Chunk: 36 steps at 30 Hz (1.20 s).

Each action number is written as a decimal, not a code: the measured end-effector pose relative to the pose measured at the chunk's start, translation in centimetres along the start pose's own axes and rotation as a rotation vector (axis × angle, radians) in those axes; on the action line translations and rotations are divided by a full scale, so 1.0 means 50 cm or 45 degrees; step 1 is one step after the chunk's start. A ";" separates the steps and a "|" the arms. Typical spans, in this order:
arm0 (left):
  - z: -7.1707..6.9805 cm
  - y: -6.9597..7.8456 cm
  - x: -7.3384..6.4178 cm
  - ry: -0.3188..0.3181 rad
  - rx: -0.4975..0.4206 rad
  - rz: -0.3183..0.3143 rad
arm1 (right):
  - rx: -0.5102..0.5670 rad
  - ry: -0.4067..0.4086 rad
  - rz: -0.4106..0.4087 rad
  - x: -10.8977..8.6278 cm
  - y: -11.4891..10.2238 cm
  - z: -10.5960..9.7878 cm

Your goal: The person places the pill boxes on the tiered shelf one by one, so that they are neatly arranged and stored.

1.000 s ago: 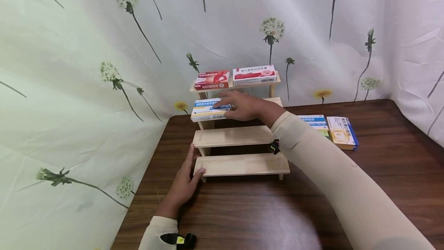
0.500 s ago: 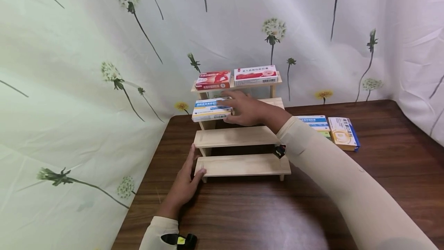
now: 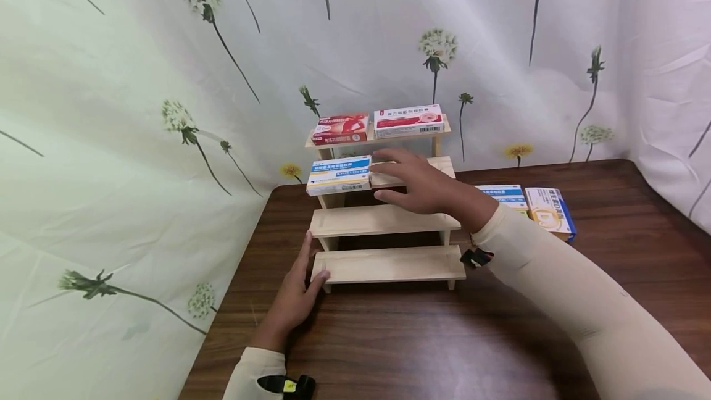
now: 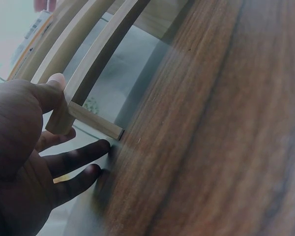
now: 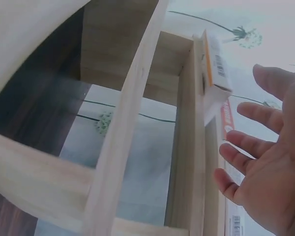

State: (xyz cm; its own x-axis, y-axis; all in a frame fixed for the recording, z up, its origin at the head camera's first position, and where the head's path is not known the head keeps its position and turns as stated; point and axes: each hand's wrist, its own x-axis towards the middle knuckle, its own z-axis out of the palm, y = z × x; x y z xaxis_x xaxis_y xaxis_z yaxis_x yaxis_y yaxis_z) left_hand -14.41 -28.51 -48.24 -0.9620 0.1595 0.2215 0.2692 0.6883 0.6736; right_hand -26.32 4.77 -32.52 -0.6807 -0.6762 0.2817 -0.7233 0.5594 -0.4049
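In the head view a four-tier wooden step shelf (image 3: 383, 264) stands on the table. My left hand (image 3: 296, 292) holds its lower left end, thumb on the bottom step and fingers along the side. The left wrist view shows that left hand (image 4: 34, 142) with the thumb at the step's end and the other fingers spread. A white, blue and yellow medicine box (image 3: 339, 176) lies on the left of the second tier from the top. Just right of it, my right hand (image 3: 416, 181) is over that tier, fingers extended and holding nothing.
On the top tier lie a red medicine box (image 3: 340, 128) and a white-and-red medicine box (image 3: 408, 121). Right of the shelf, a blue-and-white box (image 3: 504, 195) and a white-and-yellow box (image 3: 550, 210) lie on the wooden table (image 3: 422, 338). A floral curtain (image 3: 361, 36) hangs behind.
My right hand has let go of the blue, white and yellow medicine box and drawn away to the right. The box stays on its tier. My left hand has not moved.
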 end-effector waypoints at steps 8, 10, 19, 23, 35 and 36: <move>0.000 0.000 -0.001 0.012 0.018 0.026 | 0.043 0.172 -0.059 -0.064 0.005 -0.001; -0.001 0.001 0.001 0.009 0.014 0.028 | 0.050 0.206 -0.063 -0.079 0.010 0.000; -0.002 0.002 0.000 0.007 0.023 0.016 | 0.120 0.378 -0.107 -0.138 0.043 0.014; -0.001 0.001 0.000 0.003 0.015 0.009 | 0.127 0.485 -0.165 -0.170 0.059 0.022; -0.003 0.004 0.001 -0.012 0.014 -0.005 | 0.091 0.843 -0.037 -0.256 0.107 0.039; -0.003 0.003 0.001 -0.011 0.014 -0.004 | 0.099 0.868 0.001 -0.262 0.112 0.037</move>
State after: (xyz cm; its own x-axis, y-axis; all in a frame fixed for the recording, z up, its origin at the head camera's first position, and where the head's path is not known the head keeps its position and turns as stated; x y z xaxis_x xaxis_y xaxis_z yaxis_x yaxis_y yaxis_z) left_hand -14.40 -28.48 -48.01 -0.9632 0.1636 0.2130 0.2657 0.6968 0.6662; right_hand -21.21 15.86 -40.10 -0.6208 -0.2086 0.7557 -0.7297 0.5062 -0.4597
